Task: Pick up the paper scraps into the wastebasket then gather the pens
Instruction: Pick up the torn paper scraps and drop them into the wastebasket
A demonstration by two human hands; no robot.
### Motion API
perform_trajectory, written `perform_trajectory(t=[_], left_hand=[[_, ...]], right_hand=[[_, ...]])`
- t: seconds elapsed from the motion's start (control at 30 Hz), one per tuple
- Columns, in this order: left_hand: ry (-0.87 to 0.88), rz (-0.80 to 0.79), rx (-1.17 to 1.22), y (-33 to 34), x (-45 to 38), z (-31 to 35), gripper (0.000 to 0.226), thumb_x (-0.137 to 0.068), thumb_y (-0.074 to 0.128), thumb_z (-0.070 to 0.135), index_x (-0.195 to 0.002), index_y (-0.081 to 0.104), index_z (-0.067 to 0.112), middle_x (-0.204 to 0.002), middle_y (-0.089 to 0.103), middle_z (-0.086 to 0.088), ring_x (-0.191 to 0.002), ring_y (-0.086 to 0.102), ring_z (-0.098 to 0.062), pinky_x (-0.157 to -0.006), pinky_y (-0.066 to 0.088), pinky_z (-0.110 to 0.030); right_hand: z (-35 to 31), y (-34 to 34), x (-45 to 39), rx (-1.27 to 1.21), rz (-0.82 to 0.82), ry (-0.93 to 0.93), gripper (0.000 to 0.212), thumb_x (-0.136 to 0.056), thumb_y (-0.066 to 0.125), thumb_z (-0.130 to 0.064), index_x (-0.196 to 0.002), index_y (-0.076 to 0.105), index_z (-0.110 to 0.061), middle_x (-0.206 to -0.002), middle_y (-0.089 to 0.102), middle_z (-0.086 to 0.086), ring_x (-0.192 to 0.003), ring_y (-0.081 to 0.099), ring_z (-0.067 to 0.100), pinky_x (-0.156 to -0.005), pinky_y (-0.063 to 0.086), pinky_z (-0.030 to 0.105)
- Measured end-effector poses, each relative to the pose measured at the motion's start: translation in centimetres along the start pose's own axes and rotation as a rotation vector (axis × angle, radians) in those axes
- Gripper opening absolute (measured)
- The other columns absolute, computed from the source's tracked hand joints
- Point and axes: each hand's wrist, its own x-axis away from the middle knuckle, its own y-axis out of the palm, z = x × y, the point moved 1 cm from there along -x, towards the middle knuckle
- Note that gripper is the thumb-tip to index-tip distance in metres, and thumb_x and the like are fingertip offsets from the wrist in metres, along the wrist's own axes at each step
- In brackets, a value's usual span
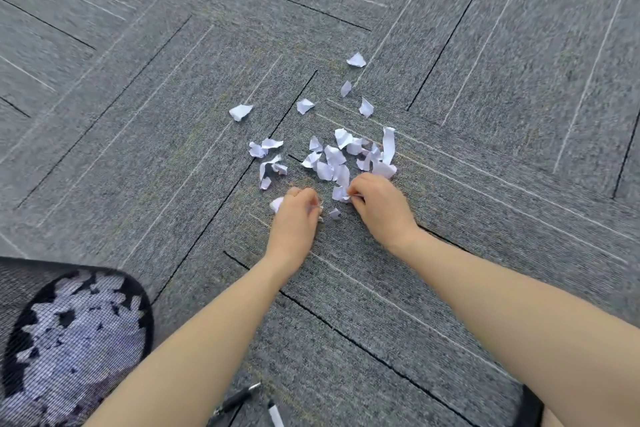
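Observation:
Several white paper scraps [332, 158] lie scattered on the grey carpet. My left hand [298, 210] is low on the carpet, fingers curled round scraps, with a white piece showing at its left side. Just to the right, my right hand [375, 199] pinches a scrap [340, 193] at the near edge of the pile. One small scrap [335, 213] lies between the hands. A black mesh wastebasket [69, 340] at the lower left holds many scraps. A black pen [235, 400] and a white pen [276, 414] lie near the bottom edge, between my forearms.
Grey carpet tiles [485, 80] with black and white lines stretch on all sides. A dark object [530, 407] shows at the bottom right under my right arm.

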Motion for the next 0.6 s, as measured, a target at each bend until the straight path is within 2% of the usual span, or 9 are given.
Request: perform_trajectory(t=[0.07,0.13,0.2,0.27,0.33,0.4,0.47,0.6], left_hand=[[-0.031,0.000,0.000,-0.1,0.0,-0.1,0.010,-0.093,0.050,0.010,-0.084,0.055,0.010,-0.094,0.053,-0.002,-0.075,0.048,-0.011,-0.060,0.034,-0.015],[-0.137,-0.033,0.086,-0.3,-0.2,-0.2,0.010,-0.093,0.052,0.013,-0.084,0.055,0.009,-0.093,0.058,-0.005,-0.073,0.051,-0.014,-0.063,0.038,-0.021],[-0.334,-0.092,0.381,-1.2,-0.3,-0.7,0.011,-0.091,0.056,0.015,-0.084,0.056,0.006,-0.088,0.063,-0.008,-0.070,0.058,-0.020,-0.063,0.046,-0.025],[-0.518,-0.142,0.801,-2.8,0.3,-0.9,0.008,-0.089,0.059,0.010,-0.083,0.054,0.006,-0.083,0.062,-0.008,-0.068,0.057,-0.016,-0.064,0.049,-0.022],[-0.584,-0.121,1.058,-4.9,1.3,-0.9,0.006,-0.087,0.058,0.005,-0.084,0.053,0.007,-0.081,0.060,-0.007,-0.067,0.056,-0.013,-0.058,0.052,-0.017],[-0.574,-0.077,1.181,-7.5,2.6,-0.4,0.006,-0.087,0.056,0.003,-0.086,0.053,0.008,-0.079,0.059,-0.007,-0.065,0.055,-0.012,-0.051,0.051,-0.012],[-0.509,-0.003,1.265,-10.6,4.0,0.8,0.005,-0.088,0.055,0.003,-0.086,0.054,0.008,-0.076,0.060,-0.006,-0.062,0.056,-0.010,-0.050,0.051,-0.011],[-0.267,0.284,1.415,-19.0,8.4,3.1,0.019,-0.087,0.053,0.000,-0.072,0.052,0.012,-0.058,0.065,0.003,-0.050,0.060,-0.002,-0.050,0.050,-0.010]], right_hand=[[-0.2,-0.3,-0.1,0.018,-0.031,-0.003,0.011,-0.092,0.050,-0.010,-0.090,0.061,-0.009,-0.094,0.062,0.004,-0.088,0.055,0.020,-0.073,0.046,0.031],[-0.4,-0.5,-0.1,-0.008,-0.042,0.057,0.012,-0.092,0.049,-0.009,-0.088,0.060,-0.008,-0.091,0.062,0.004,-0.084,0.056,0.021,-0.070,0.045,0.033],[-0.7,-0.9,0.1,-0.146,-0.016,0.195,0.013,-0.091,0.049,-0.009,-0.085,0.060,-0.010,-0.083,0.062,0.000,-0.075,0.057,0.018,-0.067,0.046,0.032],[-1.2,-1.5,0.7,-0.310,0.046,0.288,0.013,-0.090,0.052,-0.009,-0.082,0.061,-0.014,-0.074,0.060,-0.004,-0.066,0.053,0.011,-0.062,0.044,0.028],[-2.3,-2.3,1.3,-0.424,0.097,0.308,0.012,-0.088,0.055,-0.010,-0.079,0.062,-0.015,-0.068,0.058,-0.005,-0.060,0.049,0.011,-0.058,0.041,0.026],[-4.4,-3.2,1.4,-0.528,0.111,0.303,0.010,-0.088,0.057,-0.011,-0.081,0.063,-0.016,-0.068,0.058,-0.006,-0.058,0.047,0.008,-0.054,0.039,0.020],[-7.7,-4.0,0.6,-0.640,0.103,0.261,0.006,-0.087,0.060,-0.012,-0.083,0.064,-0.015,-0.070,0.059,-0.006,-0.058,0.047,0.006,-0.053,0.038,0.018],[-18.8,-6.0,-0.7,-0.832,0.029,-0.001,0.003,-0.082,0.067,-0.012,-0.080,0.067,-0.014,-0.067,0.062,-0.006,-0.059,0.051,0.001,-0.060,0.044,0.020]])
